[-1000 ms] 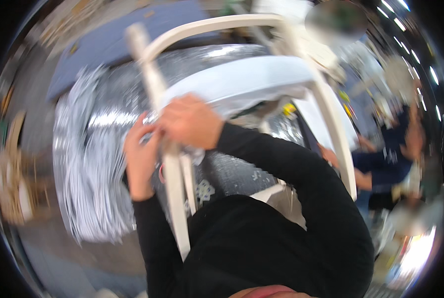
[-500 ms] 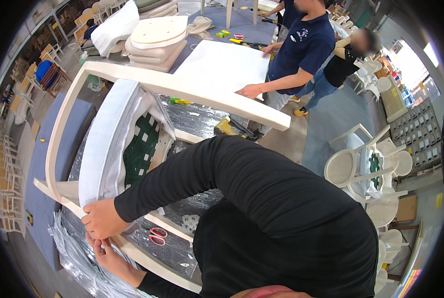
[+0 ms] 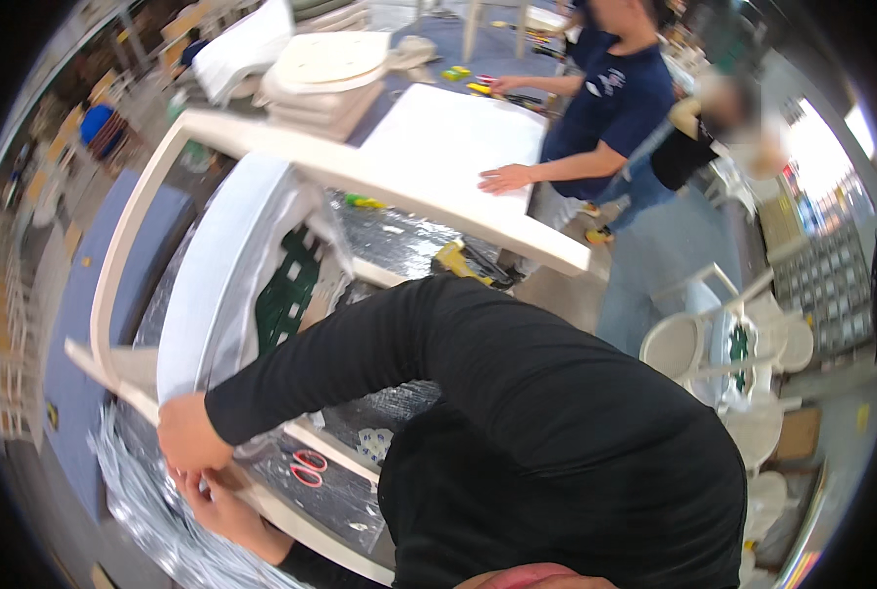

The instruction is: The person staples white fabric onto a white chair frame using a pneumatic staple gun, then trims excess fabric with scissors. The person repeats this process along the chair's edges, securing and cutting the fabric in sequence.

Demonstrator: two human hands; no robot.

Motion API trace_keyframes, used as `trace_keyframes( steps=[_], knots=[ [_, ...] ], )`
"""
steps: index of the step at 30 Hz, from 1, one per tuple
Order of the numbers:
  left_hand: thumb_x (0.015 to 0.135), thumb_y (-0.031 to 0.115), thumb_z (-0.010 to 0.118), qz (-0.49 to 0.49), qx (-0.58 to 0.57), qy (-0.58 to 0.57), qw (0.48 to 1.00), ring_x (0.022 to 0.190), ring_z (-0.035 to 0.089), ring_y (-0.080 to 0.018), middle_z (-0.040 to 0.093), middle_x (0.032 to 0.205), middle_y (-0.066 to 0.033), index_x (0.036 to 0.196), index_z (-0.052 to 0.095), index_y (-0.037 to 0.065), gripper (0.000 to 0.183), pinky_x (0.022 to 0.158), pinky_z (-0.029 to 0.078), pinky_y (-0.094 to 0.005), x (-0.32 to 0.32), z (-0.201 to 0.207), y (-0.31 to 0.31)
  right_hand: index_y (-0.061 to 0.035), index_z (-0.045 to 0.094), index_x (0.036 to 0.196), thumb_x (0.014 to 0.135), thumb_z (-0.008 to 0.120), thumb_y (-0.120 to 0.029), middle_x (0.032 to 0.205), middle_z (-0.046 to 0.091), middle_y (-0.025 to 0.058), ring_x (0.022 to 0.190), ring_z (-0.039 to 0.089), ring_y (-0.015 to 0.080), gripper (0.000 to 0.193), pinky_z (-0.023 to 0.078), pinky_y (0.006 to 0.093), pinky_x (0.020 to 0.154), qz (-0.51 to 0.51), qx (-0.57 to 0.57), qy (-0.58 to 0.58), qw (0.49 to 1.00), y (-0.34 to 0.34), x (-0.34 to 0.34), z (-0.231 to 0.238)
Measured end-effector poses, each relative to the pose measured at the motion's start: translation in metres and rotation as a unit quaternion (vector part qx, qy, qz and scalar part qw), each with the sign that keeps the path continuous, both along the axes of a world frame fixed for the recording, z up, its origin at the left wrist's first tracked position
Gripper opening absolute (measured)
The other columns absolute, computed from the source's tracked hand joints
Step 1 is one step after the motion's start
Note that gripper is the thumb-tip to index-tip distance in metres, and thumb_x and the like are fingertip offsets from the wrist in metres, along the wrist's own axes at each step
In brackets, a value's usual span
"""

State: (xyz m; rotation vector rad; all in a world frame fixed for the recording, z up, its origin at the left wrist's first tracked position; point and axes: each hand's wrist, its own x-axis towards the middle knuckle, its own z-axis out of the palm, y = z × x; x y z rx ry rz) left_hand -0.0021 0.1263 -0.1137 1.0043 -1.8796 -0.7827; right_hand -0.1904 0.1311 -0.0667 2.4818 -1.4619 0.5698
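Chair frame, pale and bare of fabric, lies tipped on its side in the head view, resting over the plastic-wrapped counter in front of the person. It looks stiff, awkward more than heavy, with smooth rails that could slide on the glossy wrap. The light blue padded seat within it seems soft at the face and edge; its loose white lining and green webbing would likely give or snag under a pull. Solid wood makes the better hold: the long upper beam, or the lower rail near the hands.

The right hand bends over the seat's lower corner where it meets that rail, its fingers curled, their tips hidden. Just beneath, the left hand has its fingers bent close together by the wood; whether either pinches anything, I cannot tell.

As for containers, a grey cabinet with rows of small compartments stands far right, its contents too small to make out.
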Motion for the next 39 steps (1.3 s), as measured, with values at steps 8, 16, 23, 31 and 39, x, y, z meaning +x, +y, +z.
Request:
trace_keyframes(
  steps=[8,16,23,31,39],
  knots=[
    [0.095,0.008,0.076,0.035,-0.018,-0.015,0.999,0.142,0.058,-0.0384,0.055,0.159,-0.0253,0.1,0.072,0.001,0.009,0.108,0.047,-0.041,-0.014,0.012,0.01,-0.01,0.078,0.078,0.074,0.077,-0.015,0.088,0.075,0.0106,0.092,0.074,0.0319,0.006,0.057,0.0447,0.086,0.006,0.101,-0.027,0.994,0.017,-0.014,0.035],
    [0.088,0.005,0.077,0.071,0.035,0.01,0.997,0.132,0.064,-0.0415,0.06,0.153,-0.0264,0.088,0.066,0.001,0.012,0.107,0.051,-0.0442,-0.008,0.017,0.008,-0.009,0.075,0.087,0.078,0.073,-0.01,0.092,0.071,0.0063,0.097,0.07,0.0291,0.009,0.056,0.0426,0.087,0.113,0.102,-0.001,0.988,-0.004,-0.009,0.04],
    [0.09,0.008,0.079,0.003,0.207,0.222,0.953,0.138,0.059,-0.0393,0.046,0.158,-0.03,0.118,0.057,0.002,0.036,0.107,0.054,-0.0419,-0.019,-0.014,0.003,-0.0045,0.075,0.092,0.083,0.071,-0.004,0.091,0.069,0.0099,0.093,0.068,0.0332,0.01,0.056,0.0442,0.085,0.118,0.148,0.005,0.982,-0.001,-0.006,0.052],
    [0.097,0.011,0.074,-0.018,0.249,0.203,0.947,0.146,0.051,-0.0438,0.036,0.167,-0.0239,0.13,0.052,0.007,0.04,0.106,0.054,-0.0457,-0.012,-0.014,0.003,-0.0025,0.072,0.089,0.085,0.07,-0.005,0.089,0.068,0.0109,0.091,0.067,0.0342,0.005,0.055,0.0456,0.082,0.096,0.155,-0.025,0.983,-0.004,-0.002,0.054],
    [0.092,0.013,0.074,-0.026,0.236,0.224,0.945,0.133,0.058,-0.0383,0.053,0.149,-0.0204,0.131,0.054,0.007,0.044,0.108,0.049,-0.0442,-0.014,-0.016,0.0,-0.0028,0.068,0.088,0.085,0.071,-0.005,0.089,0.065,0.0108,0.091,0.066,0.0333,0.005,0.055,0.0444,0.082,0.088,0.154,0.004,0.984,-0.002,0.003,0.053]
  ],
)
